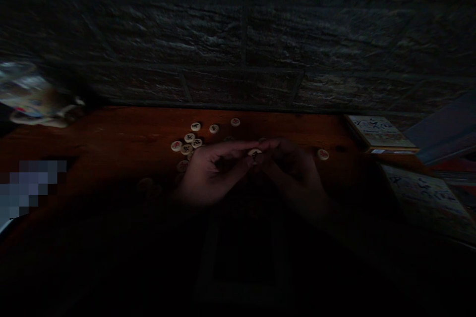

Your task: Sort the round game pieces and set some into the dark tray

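Observation:
Between the fingertips of both my hands is a round, pale Chinese chess piece with a dark character on it. My left hand pinches it from the left, thumb below and fingers above. From the other side my right hand closes on the same piece, its fingers meeting the left ones. Just beyond my left hand lies a cluster of similar pieces, among them a red-marked piece and a black-marked piece. Some pieces are partly hidden behind my hands. Another red-marked piece lies right of my right hand.
The wooden table runs up to a dark brick wall. Two flat printed boxes, a far box and a near box, lie at the right. A plastic-wrapped item stands at the left. The foreground is very dark.

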Available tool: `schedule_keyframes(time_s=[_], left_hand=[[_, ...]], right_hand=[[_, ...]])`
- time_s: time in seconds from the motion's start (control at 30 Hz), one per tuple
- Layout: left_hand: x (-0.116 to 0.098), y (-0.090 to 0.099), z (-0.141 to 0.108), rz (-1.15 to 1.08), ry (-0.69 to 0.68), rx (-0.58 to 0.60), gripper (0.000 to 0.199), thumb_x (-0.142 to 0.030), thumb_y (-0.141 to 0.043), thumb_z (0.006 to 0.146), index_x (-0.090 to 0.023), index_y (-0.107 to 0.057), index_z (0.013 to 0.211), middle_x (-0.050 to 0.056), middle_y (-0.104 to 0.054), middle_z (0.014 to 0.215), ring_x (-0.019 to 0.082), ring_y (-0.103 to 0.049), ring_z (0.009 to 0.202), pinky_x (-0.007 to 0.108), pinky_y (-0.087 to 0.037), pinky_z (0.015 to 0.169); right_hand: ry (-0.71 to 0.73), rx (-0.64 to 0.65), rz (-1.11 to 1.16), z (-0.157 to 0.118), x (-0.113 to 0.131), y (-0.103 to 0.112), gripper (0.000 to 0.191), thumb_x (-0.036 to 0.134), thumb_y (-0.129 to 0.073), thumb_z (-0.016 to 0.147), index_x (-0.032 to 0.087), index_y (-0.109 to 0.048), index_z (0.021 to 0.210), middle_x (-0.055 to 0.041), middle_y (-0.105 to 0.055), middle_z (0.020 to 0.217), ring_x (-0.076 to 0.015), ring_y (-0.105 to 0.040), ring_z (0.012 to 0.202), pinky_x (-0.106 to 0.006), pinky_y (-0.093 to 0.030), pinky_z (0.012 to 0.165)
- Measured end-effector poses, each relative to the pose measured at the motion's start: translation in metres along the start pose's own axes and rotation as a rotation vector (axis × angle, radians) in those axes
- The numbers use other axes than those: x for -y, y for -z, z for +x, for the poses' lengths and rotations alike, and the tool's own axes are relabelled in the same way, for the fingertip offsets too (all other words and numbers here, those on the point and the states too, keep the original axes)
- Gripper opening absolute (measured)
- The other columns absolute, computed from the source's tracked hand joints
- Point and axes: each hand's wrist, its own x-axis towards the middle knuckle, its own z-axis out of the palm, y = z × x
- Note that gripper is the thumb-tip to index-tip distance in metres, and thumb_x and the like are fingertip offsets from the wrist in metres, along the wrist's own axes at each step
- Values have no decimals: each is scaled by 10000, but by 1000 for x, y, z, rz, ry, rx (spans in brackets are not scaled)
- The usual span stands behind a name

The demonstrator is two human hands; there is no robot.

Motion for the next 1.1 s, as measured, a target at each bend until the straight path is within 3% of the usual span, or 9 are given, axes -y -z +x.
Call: schedule_keyframes(time_s=[0.23, 0.4, 0.7, 1.1], left_hand=[[-1, 1, -2, -33, -3, 26, 300, -124, -741, 907, -175, -766, 1201, 76, -841, 1047, 192, -816, 887, 257, -656, 791], [2, 0, -3, -57, 49, 17, 274, -191, -760, 917, -157, -772, 1188, 104, -831, 1117, 227, -816, 973, 283, -664, 842], [-2, -4, -1, 10, 35, -54, 159, -190, -767, 912, -151, -813, 1059, 62, -850, 909, 156, -787, 668, 201, -629, 571], [-1, 1, 1, -17, 63, -45, 125, -178, -733, 923, -137, -777, 1033, 38, -829, 809, 133, -761, 622, 189, -602, 558]], right_hand=[[23, 4, -30, 0, 2, 0, 219, 230, -812, 831, 212, -660, 987, 6, -701, 818, -132, -662, 712, -259, -538, 637], [16, 9, 30, 0, 2, 0, 225, 256, -842, 826, 202, -658, 943, 11, -703, 794, -117, -652, 678, -238, -527, 615], [-3, 7, 66, 1, 0, -1, 211, 307, -856, 845, 189, -684, 877, 32, -689, 715, -95, -633, 607, -206, -517, 569], [37, 18, -17, 1, -1, 0, 145, 332, -759, 932, 197, -709, 912, 15, -693, 770, -102, -640, 657, -230, -514, 606]])
